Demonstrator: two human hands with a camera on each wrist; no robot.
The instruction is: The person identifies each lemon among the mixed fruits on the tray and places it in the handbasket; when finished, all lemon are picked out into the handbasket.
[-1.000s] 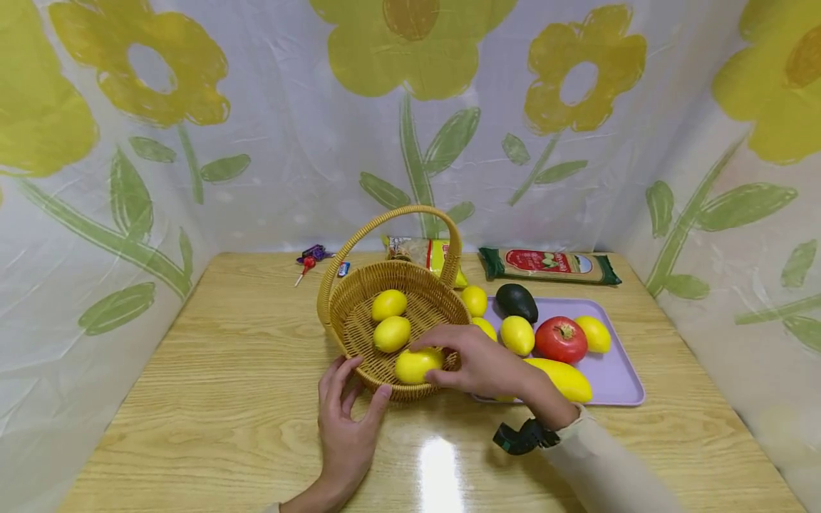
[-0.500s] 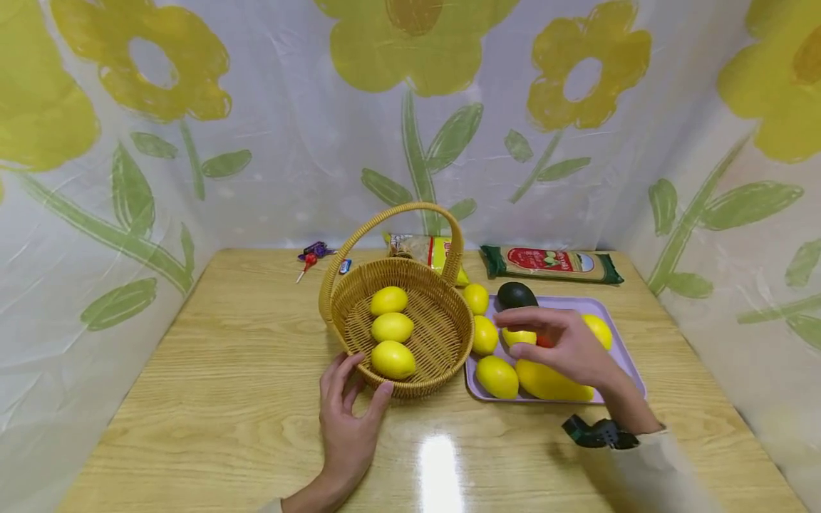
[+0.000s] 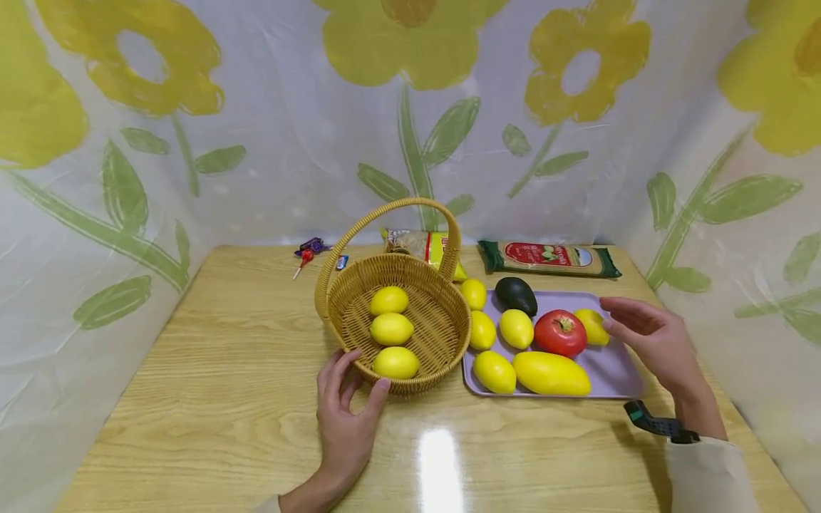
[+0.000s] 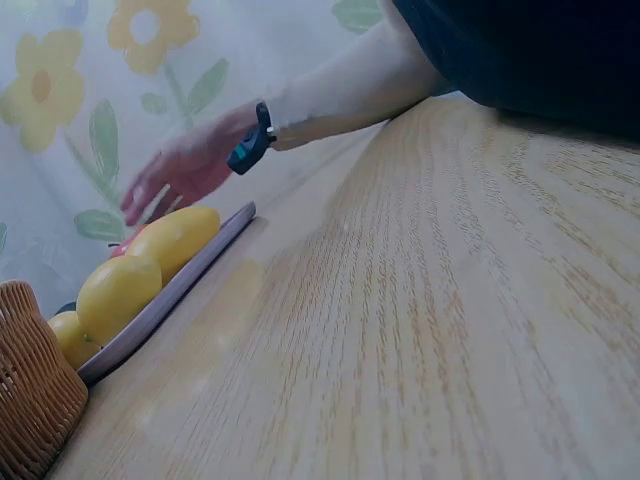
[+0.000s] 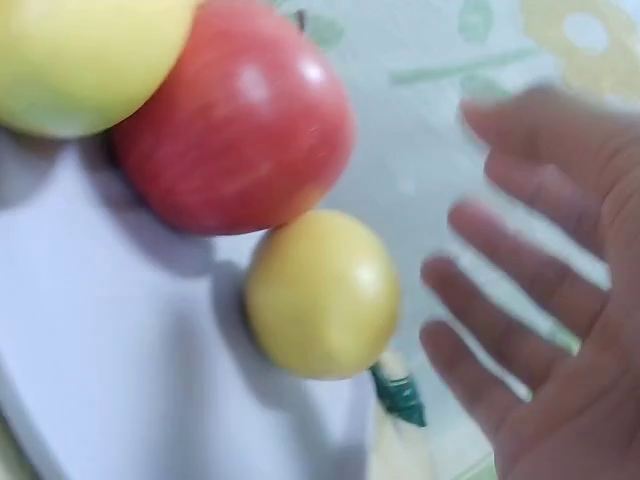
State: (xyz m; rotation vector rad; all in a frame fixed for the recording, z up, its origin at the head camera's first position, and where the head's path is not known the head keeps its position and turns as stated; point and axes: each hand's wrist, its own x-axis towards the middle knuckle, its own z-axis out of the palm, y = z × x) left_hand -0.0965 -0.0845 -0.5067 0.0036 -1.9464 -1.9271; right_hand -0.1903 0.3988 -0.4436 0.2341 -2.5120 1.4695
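Observation:
A round wicker basket (image 3: 442, 342) with a tall handle holds a column of 3 lemons (image 3: 392, 329). My left hand (image 3: 346, 427) rests its spread thumb and fingertips against the front-left rim. At the right, my right hand (image 3: 667, 349) holds nothing; its fingers are spread beside a lemon (image 3: 591, 326) at the tray's right side. In the right wrist view a small gap separates those fingers from this lemon (image 5: 322, 295). A red pomegranate-like fruit (image 3: 561, 333) touches the lemon. The left wrist view does not show my left hand.
The purple tray (image 3: 616, 374) also bears several lemons (image 3: 516, 329), an avocado (image 3: 516, 296) and a long yellow mango-like fruit (image 3: 551, 374). Behind lie a green-ended noodle pack (image 3: 548, 258), a snack bag (image 3: 417, 244), a red lollipop (image 3: 306, 255) and small wrapped candies (image 3: 314, 246).
My right hand has let go of the third lemon inside the basket, then moved right across the tray to its far right side. My left hand has stayed at the rim.

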